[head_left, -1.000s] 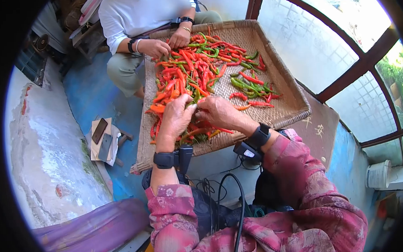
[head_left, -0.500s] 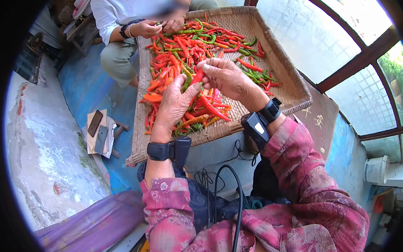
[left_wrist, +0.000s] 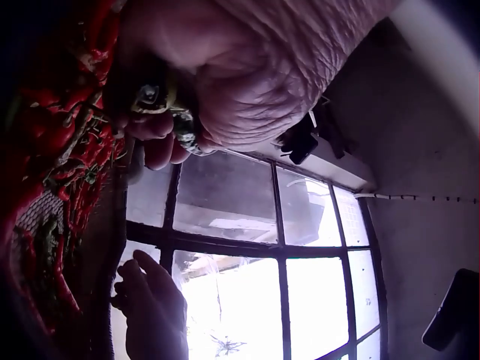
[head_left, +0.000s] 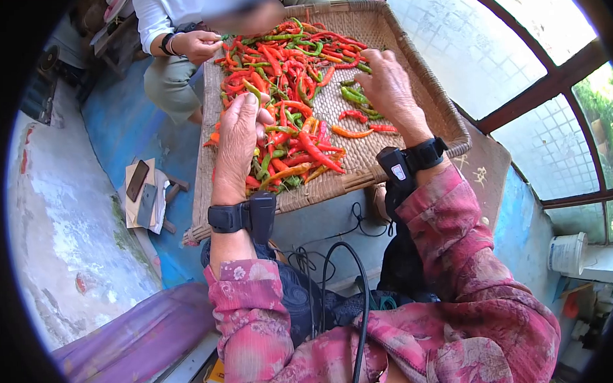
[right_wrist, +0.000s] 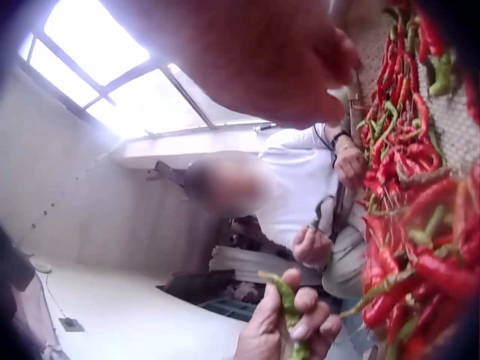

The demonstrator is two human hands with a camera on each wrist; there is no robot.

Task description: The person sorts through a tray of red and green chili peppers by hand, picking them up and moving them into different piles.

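Observation:
My left hand (head_left: 238, 136) pinches a green pepper (head_left: 252, 89) between thumb and fingers above the left part of the heap of red and green peppers (head_left: 312, 148). In the right wrist view the same green pepper (right_wrist: 287, 300) shows in the left hand (right_wrist: 262, 330), its tip sticking up. My right hand (head_left: 392, 90) hovers over the small green pile (head_left: 355, 98) at the right of the woven tray (head_left: 421, 86), fingers loosely bent; no pepper shows in it. The left wrist view shows that right hand (left_wrist: 154, 315) before the window.
Across the tray sits a person in a white shirt (head_left: 168, 14), one hand (head_left: 197, 45) at the heap's far left edge. Two phones (head_left: 138, 180) lie on a small stool at the left. A black cable (head_left: 362, 311) loops up near my lap. A white bucket (head_left: 567, 253) stands at the right.
My hands have come apart: the right moved away to the right side of the tray, while the left moved slightly left with the green pepper. The red pepper held between them has left my hands.

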